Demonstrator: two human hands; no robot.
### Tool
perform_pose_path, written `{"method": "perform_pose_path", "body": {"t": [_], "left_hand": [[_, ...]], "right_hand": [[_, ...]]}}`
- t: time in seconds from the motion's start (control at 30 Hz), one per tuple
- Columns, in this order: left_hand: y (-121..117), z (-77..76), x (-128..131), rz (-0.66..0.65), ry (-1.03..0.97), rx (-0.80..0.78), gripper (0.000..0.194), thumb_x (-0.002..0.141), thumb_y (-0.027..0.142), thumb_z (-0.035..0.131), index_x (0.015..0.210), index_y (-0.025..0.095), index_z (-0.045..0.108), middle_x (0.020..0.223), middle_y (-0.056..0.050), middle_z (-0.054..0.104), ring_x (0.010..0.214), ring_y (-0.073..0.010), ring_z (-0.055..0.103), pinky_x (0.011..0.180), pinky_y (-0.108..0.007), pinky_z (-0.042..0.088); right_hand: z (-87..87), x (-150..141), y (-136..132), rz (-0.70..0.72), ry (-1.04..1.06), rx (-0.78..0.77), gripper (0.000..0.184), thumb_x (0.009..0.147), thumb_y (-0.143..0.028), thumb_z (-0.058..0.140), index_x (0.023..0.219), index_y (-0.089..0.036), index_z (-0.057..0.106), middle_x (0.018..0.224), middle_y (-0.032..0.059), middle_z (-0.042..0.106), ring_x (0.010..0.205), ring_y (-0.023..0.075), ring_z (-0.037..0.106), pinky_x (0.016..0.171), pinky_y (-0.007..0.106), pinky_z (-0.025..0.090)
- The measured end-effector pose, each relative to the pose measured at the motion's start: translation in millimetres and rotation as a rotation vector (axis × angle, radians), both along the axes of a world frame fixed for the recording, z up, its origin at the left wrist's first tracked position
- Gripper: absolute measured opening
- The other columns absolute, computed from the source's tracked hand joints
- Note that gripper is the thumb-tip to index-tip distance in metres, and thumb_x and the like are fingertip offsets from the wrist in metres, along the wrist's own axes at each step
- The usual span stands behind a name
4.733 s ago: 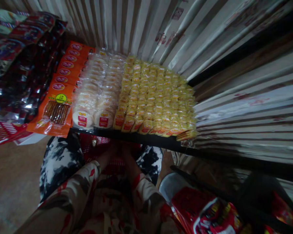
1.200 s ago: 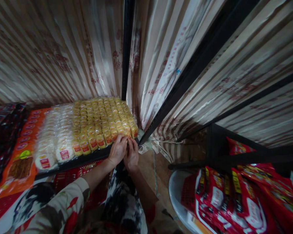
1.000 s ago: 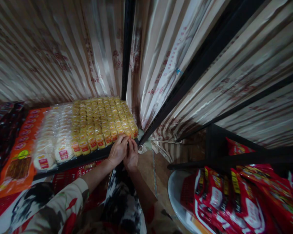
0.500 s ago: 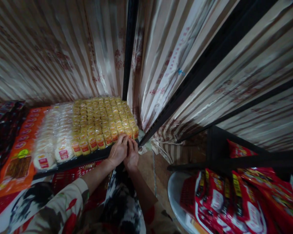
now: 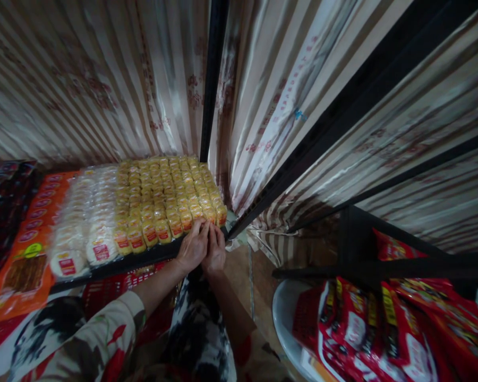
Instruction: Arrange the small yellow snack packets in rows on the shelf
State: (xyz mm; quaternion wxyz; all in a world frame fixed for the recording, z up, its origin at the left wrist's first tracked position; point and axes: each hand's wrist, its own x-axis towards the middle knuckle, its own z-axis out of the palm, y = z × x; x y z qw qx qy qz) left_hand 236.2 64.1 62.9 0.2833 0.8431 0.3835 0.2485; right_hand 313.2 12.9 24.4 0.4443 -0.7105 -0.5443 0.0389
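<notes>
My left hand (image 5: 193, 246) and my right hand (image 5: 215, 252) meet at the front right corner of the shelf. Their bent fingers are pressed together against the front of the yellow wrapped snack packets (image 5: 167, 185); whatever the fingertips pinch is hidden. Those packets stand in tight rows in clear plastic, with red and orange labels facing the front. Left of them are rows of white round packaged pieces (image 5: 101, 249) with red labels. The dark shelf edge (image 5: 143, 257) runs just under the packets, beside my wrists.
An orange bag (image 5: 26, 270) and dark packs (image 5: 3, 212) lie farther left. A red basket (image 5: 103, 286) sits under the shelf. Black posts (image 5: 215, 79) rise before striped curtains (image 5: 103, 79). At right, a pale basin (image 5: 282, 313) holds red snack bags (image 5: 354, 323).
My hands stay at the same front corner, with hardly any movement of the fingers. The view has shifted slightly; the packets have not visibly moved on the shelf.
</notes>
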Motion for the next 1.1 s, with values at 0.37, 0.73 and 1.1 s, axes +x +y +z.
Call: {"method": "perform_pose_path", "body": {"t": [0.37, 0.73, 1.1], "left_hand": [[-5.5, 8.4, -2.6, 0.034, 0.129, 0.058, 0.048, 0.083, 0.013, 0.04, 0.13, 0.02, 0.036, 0.125, -0.01, 0.043, 0.11, -0.0179, 0.05, 0.094, -0.03, 0.046], [-16.4, 2.7, -28.1, -0.008, 0.099, 0.019, 0.041, 0.082, 0.01, 0.035, 0.121, 0.015, 0.047, 0.122, -0.01, 0.049, 0.107, -0.0169, 0.053, 0.094, -0.03, 0.045], [-63.8, -48.2, -133.7, 0.062, -0.004, -0.233, 0.027, 0.083, 0.015, 0.04, 0.099, 0.014, 0.061, 0.104, -0.012, 0.059, 0.1, -0.0204, 0.055, 0.09, -0.035, 0.045]], "right_hand": [[-3.7, 0.5, -1.2, 0.016, 0.021, 0.032, 0.05, 0.086, -0.019, 0.041, 0.135, -0.019, 0.037, 0.126, 0.0126, 0.045, 0.12, 0.0209, 0.041, 0.1, 0.039, 0.04], [1.1, -7.6, -7.7, 0.016, 0.05, 0.065, 0.042, 0.08, -0.011, 0.036, 0.119, -0.012, 0.052, 0.119, 0.0145, 0.047, 0.116, 0.0201, 0.044, 0.099, 0.038, 0.041], [-22.9, -96.6, -38.4, 0.331, 0.263, -0.375, 0.043, 0.074, -0.005, 0.038, 0.112, -0.015, 0.058, 0.109, 0.0118, 0.058, 0.106, 0.0206, 0.053, 0.096, 0.036, 0.041]]}}
